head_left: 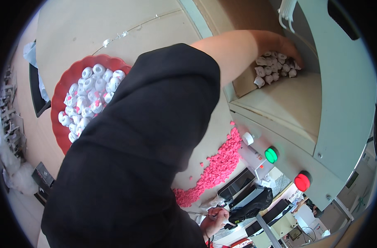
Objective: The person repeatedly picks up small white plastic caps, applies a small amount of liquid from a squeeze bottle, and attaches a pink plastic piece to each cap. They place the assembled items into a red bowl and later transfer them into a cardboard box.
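My left arm, in a black sleeve, crosses the middle of the view. Its bare forearm reaches to the upper right, where my left hand [285, 46] dips into a box-like bay. Small white round pieces [275, 68] are heaped there, right under the hand; its fingertips are too dark and hidden to read. At the lower edge my right hand [216, 220] is closed, fingers curled, with something small and whitish at them that I cannot make out. A red scalloped bowl [59, 97] full of white round pieces with some pink spots [89, 84] stands left of the sleeve.
A band of small pink pieces [221, 163] lies along the table [114, 16]. Beside it a grey-green machine panel carries a green button [271, 155], a red button [302, 182] and a white knob [248, 138]. A black bag [252, 202] and another person [314, 210] appear lower right.
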A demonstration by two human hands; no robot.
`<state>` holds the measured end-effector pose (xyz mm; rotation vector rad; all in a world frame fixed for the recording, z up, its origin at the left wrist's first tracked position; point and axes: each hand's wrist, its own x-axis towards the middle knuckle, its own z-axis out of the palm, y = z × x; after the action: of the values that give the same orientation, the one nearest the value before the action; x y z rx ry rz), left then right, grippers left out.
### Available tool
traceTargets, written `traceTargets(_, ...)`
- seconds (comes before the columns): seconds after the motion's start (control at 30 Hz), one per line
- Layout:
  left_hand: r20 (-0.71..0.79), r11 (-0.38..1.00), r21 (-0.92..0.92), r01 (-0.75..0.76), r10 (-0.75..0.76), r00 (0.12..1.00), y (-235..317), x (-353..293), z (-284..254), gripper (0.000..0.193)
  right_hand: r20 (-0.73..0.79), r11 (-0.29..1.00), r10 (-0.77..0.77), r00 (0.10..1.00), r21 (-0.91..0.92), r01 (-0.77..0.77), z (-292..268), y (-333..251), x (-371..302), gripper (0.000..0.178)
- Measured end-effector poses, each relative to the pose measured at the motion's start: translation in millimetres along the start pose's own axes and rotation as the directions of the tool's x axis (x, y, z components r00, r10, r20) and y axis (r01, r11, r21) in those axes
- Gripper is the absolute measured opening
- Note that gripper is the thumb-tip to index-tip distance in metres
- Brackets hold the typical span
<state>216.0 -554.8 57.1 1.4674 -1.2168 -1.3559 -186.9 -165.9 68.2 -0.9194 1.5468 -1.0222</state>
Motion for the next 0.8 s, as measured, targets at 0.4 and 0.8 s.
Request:
traceTargets(0.4, -0.201, 0.732, 0.441, -0.520, 0.645, 0.737, -76, 130, 28, 0.058, 0.105, 0.995, -0.038, 0.994, 0.094, 0.028, -10, 7, -6, 0.011)
traceTargets(0.8, 0.076, 0.821, 0.498, -0.278, 0.278, 0.957, -36, 72, 19, 0.059, 0.027, 0.991, -0.019, 0.999, 0.134, 0.015, -16, 17, -28, 0.010)
